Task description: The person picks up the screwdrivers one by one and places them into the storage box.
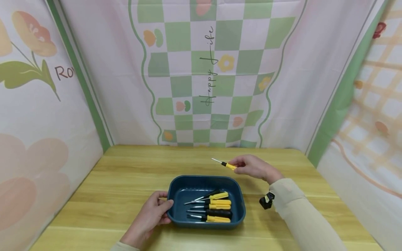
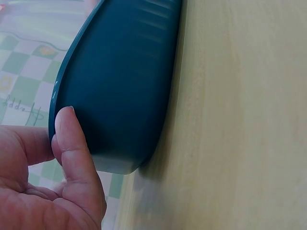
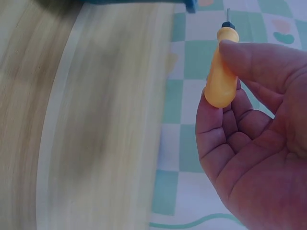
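Observation:
A dark blue rectangular tub (image 1: 205, 226) with rounded corners stands on the wooden table, several screwdrivers lying inside it. Most have yellow handles, such as the front yellow screwdriver (image 1: 218, 219); a black-handled screwdriver (image 1: 218, 213) lies just behind that one. My left hand (image 1: 153, 211) grips the tub's left rim, thumb on one side and fingers on the other, as the left wrist view also shows. Beyond the tub's back right corner, my right hand (image 1: 252, 166) pinches a yellow-handled screwdriver (image 3: 221, 81) between thumb and fingers, above the table, its shaft pointing left.
The wooden table (image 1: 125, 174) has a patterned curtain (image 1: 207, 69) along its back edge. Printed fabric panels hang at the left and right sides. A small black device (image 1: 267, 200) sits at the right wrist, by the pale sleeve (image 1: 301, 209).

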`<action>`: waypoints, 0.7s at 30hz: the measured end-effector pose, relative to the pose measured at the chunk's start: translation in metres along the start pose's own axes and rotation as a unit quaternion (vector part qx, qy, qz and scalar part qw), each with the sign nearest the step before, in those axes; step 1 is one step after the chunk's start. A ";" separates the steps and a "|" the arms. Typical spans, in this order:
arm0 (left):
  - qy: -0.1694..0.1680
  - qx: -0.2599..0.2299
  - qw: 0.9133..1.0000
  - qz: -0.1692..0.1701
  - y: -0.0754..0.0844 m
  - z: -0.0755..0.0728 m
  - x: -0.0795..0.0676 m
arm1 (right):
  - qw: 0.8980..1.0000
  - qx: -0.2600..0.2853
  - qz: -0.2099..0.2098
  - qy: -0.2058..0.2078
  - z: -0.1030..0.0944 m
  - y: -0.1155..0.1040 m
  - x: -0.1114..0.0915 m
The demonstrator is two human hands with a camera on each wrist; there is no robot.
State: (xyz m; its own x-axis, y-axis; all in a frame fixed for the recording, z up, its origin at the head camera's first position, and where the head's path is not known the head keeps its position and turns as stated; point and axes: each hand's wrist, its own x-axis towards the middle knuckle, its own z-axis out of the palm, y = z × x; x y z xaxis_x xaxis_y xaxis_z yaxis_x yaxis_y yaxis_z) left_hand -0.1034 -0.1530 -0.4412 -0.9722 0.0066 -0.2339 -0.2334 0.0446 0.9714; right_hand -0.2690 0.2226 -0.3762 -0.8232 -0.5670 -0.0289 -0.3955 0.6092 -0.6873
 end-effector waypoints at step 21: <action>0.001 0.005 1.000 -0.001 0.001 -0.001 -0.002 | 0.999 0.000 -0.026 -0.034 0.013 -0.036 -0.008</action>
State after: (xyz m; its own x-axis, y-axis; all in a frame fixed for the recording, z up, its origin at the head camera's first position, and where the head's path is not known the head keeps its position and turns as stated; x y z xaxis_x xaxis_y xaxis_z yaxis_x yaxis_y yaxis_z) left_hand -0.1018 -0.1535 -0.4401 -0.9717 0.0045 -0.2362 -0.2356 0.0542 0.9703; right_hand -0.2427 0.1986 -0.3608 -0.7718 -0.6344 -0.0433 -0.4362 0.5779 -0.6898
